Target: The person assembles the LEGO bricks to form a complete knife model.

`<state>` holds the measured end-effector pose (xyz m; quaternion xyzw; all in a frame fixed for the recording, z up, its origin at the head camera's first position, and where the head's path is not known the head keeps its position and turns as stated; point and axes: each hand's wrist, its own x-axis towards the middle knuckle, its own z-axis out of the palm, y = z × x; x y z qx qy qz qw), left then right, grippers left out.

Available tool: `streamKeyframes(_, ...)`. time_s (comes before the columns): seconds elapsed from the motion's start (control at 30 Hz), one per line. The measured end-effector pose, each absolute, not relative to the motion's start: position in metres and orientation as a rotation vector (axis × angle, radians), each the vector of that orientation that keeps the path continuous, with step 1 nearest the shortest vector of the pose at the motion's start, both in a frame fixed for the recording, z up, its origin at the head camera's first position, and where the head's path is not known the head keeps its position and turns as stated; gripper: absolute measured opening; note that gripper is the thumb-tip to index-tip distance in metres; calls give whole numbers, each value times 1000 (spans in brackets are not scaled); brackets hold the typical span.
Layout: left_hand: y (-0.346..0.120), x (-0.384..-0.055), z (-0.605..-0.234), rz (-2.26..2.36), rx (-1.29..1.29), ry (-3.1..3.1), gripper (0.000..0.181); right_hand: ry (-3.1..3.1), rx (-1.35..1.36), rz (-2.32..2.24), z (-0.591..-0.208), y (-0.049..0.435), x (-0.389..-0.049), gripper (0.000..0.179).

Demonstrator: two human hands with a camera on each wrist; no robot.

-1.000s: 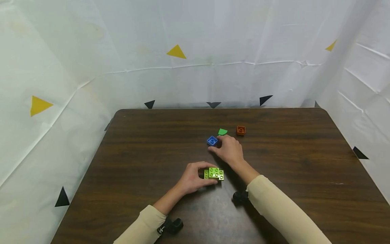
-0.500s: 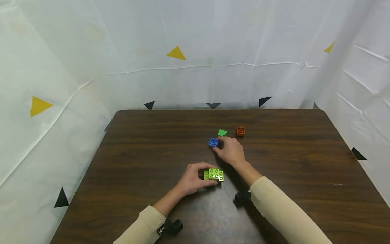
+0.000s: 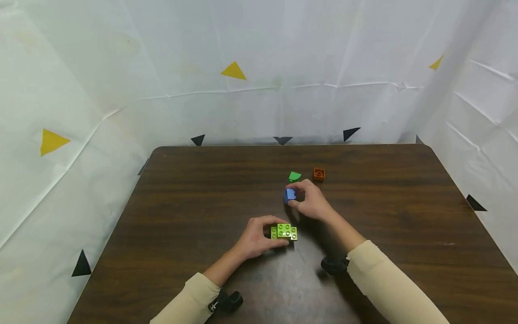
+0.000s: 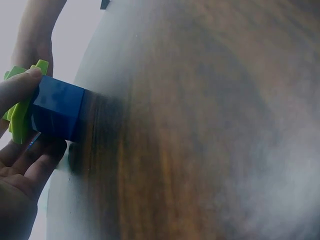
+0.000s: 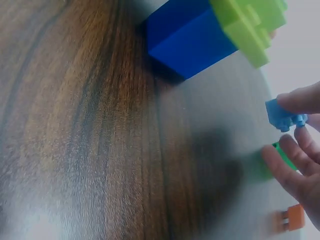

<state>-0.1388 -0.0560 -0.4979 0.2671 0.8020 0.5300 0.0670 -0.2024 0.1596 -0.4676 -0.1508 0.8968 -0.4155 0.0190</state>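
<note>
My left hand (image 3: 256,236) grips a stack near the middle of the table, thumb on the near side and fingers on the far side. Lime green bricks (image 3: 284,230) top this stack. Beneath them, the left wrist view shows a dark blue block (image 4: 59,107) close to the tabletop. Farther up and to the right, my right hand (image 3: 312,201) pinches a small blue brick (image 3: 289,195) between thumb and fingers. That brick is turned on its side, and the right wrist view has its studs facing the hand.
A bright green piece with a curved edge (image 3: 295,176) lies just beyond my right hand. To its right, an orange-brown brick (image 3: 319,174) rests hollow side up. White sheeting (image 3: 259,112) rises behind the far edge of the brown table (image 3: 194,189).
My right hand has drawn the small blue brick a little toward me and to the right, tipping it from hollow side up onto its side. The left hand and its stack have stayed still.
</note>
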Motion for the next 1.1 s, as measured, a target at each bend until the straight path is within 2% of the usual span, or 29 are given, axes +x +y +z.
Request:
streamKeyframes(0.2,-55,-139,-497,1605,794,2406,41,2655,-557,-1381,-451,168,-192,44)
streamKeyframes(0.47,-54,-134,-481,1624,815,2381,41,2627,-813,-1183,-432,174,-175,52)
streamKeyframes(0.67,-54,-139,-498,1649,799,2384,40,2542,-908,-1168,-421,173,-161,56)
streamKeyframes(1.1,-55,-139,-499,1642,793,2364,34,2625,-1044,-1102,-410,165,-136,40)
